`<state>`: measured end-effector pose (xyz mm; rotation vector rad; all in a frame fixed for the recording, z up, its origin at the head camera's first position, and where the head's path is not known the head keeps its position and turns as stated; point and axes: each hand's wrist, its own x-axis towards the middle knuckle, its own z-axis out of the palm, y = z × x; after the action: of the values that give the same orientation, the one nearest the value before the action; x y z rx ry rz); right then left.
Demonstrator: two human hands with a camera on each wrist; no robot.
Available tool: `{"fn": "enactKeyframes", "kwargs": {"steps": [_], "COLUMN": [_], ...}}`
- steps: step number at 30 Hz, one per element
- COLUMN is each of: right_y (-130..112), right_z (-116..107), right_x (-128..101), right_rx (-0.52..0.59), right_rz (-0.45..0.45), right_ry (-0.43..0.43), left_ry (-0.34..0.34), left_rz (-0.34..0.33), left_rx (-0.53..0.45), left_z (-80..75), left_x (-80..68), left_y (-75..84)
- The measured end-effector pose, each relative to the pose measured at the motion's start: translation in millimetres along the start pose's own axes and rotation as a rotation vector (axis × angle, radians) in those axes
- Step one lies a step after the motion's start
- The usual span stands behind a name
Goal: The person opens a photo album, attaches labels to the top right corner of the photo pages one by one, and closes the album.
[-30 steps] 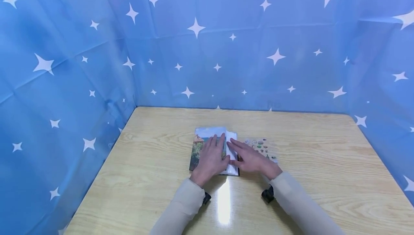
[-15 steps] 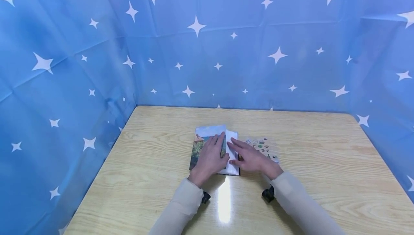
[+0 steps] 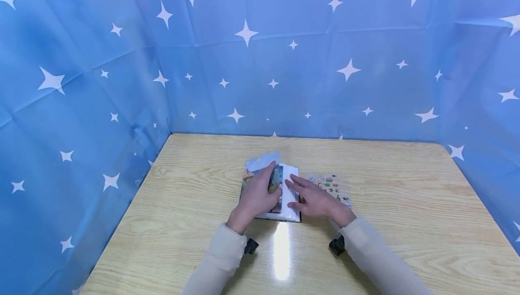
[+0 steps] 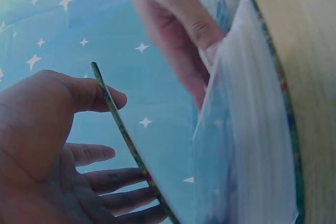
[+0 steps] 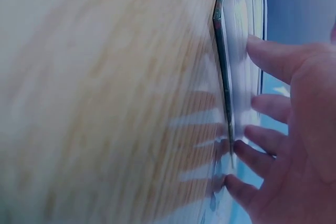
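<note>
Book [image 3: 270, 186] sits mid-table [image 3: 406, 223], front cover [image 3: 260, 163] lifted off the page block. My left hand [image 3: 255, 195] holds that cover edge, thumb on one side, fingers behind; wrist view confirms it. My right hand [image 3: 316, 199] lies flat, fingers straight, pressing the white pages [image 3: 290, 191] down. Sticker sheet [image 3: 331, 186] lies just right of the book, partly under my right hand. Risks: cover slips from my thumb and flops shut; right-hand drag could shift the book or scuff the stickers.
</note>
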<state>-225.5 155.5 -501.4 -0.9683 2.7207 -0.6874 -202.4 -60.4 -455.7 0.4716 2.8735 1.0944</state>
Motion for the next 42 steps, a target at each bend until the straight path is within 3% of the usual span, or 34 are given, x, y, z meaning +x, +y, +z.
{"fn": "enactKeyframes", "kwargs": {"steps": [10, 28, 42], "right_y": [-2.2, -3.0, -4.5], "right_z": [-1.2, -1.0, -2.3], "right_x": [-0.8, -0.8, -1.3], "right_rx": [-0.004, -0.009, -0.006], "right_rz": [0.024, 0.035, 0.051], "right_ry": [-0.022, -0.042, -0.057], "left_ry": [0.019, 0.056, 0.086], "left_rz": [0.032, -0.034, -0.013], "left_rx": [-0.112, -0.269, -0.455], "left_z": [-18.0, -45.8, -67.6], "left_x": [-3.8, -10.3, -13.8], "left_y": [-6.1, -15.7, -34.4]}}
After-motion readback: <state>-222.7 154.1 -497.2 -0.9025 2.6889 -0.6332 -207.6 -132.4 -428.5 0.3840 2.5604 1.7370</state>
